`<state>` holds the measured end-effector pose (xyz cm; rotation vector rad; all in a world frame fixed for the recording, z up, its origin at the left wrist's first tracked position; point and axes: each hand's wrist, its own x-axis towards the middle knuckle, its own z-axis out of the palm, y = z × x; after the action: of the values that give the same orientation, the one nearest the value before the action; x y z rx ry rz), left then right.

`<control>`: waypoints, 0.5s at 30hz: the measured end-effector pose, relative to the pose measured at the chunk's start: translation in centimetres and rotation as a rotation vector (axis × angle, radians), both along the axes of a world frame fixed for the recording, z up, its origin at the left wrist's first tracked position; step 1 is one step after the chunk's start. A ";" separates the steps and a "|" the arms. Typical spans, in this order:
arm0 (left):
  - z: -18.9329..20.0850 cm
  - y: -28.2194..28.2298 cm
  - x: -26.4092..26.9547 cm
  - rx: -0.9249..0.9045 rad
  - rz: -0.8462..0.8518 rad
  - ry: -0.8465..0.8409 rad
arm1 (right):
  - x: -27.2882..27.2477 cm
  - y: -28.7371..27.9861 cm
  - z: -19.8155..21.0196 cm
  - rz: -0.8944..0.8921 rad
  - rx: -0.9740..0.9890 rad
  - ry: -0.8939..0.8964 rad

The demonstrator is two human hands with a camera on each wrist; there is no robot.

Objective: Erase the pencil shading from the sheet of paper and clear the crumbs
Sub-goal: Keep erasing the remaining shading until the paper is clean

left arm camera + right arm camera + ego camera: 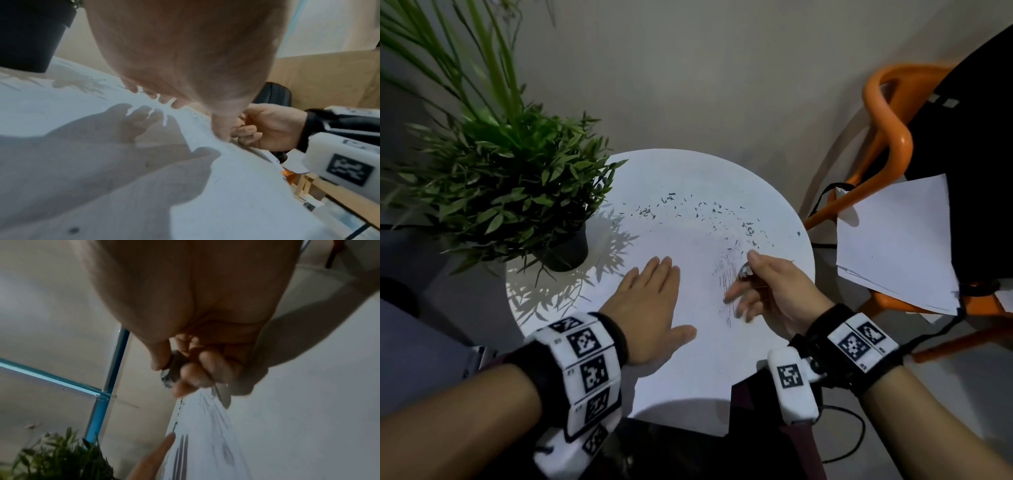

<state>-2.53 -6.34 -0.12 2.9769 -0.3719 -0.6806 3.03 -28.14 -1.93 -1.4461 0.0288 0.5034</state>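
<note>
Now left hand lies flat, fingers straight, on the white sheet of paper on the round white desk. Right hand pinches a grey smudged eraser, clearest in the wrist view. Pencil shading at its 9 o'clock; dark crumbs at 12.

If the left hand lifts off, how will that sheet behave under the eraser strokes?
The sheet of paper looks thin and floppy, overhanging the round table, so it would probably slide or buckle. The left hand lies flat on it, likely for that reason. The eraser pinched in the right hand probably drags it.
</note>
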 end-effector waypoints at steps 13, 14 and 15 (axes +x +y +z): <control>-3.4 -1.6 2.2 -0.007 -0.097 -0.019 | -1.0 -0.4 -0.1 0.361 -0.868 -0.682; -3.3 -1.7 2.4 0.004 -0.098 -0.008 | -1.0 -0.4 0.1 0.392 -0.876 -0.691; -3.3 -1.8 2.6 0.005 -0.095 0.003 | -0.9 -0.4 0.2 0.419 -0.885 -0.704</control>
<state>0.03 -8.13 -3.39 2.9789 -0.5150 -0.6948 2.12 -28.57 -1.71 -2.4579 -0.7020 0.2888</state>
